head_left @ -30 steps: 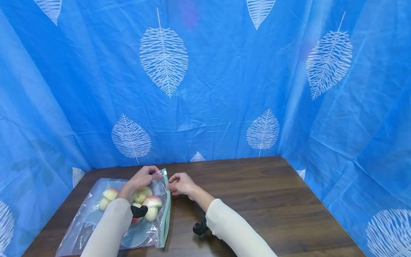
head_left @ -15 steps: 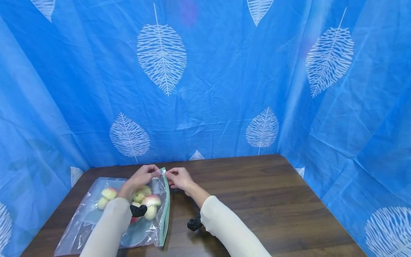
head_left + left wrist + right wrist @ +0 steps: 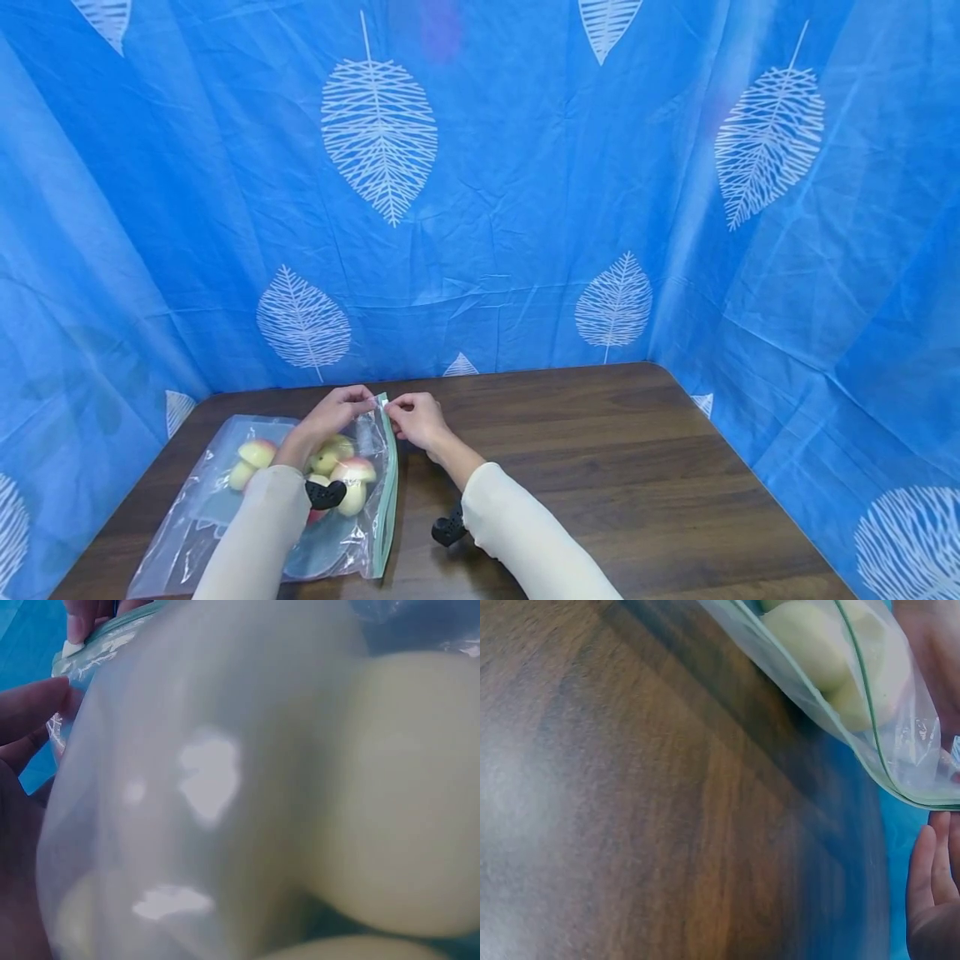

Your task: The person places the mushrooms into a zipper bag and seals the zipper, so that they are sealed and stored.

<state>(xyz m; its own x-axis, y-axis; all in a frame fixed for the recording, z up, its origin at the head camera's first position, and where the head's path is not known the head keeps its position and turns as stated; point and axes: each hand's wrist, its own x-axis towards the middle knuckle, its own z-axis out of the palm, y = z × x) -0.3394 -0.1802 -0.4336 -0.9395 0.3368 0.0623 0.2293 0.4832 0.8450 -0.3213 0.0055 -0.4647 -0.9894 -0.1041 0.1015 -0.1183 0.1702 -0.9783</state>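
Observation:
A clear zip bag point(image 3: 180, 542) lies on the table at the left, with several pale yellow, pink-blushed fruits point(image 3: 356, 469) inside. Its green zip strip point(image 3: 387, 508) faces right; in the right wrist view the two green edges point(image 3: 864, 679) stand apart, so the mouth gapes. My left hand point(image 3: 332, 414) pinches the bag's far corner just beside the strip. At that same corner, the thumb and fingers of my right hand point(image 3: 422, 419) pinch the small white slider point(image 3: 73, 648). Plastic film fills most of the left wrist view.
The brown wooden table point(image 3: 600, 483) extends to the right of the bag. Blue curtain point(image 3: 495, 208) with white leaf prints hangs behind it and along both sides. A black wrist-camera mount point(image 3: 448, 528) hangs under the right forearm, near the tabletop.
My right hand has moved a little up and left along the green strip to the slider at the far corner. My left hand keeps its pinch, and the bag stays in place.

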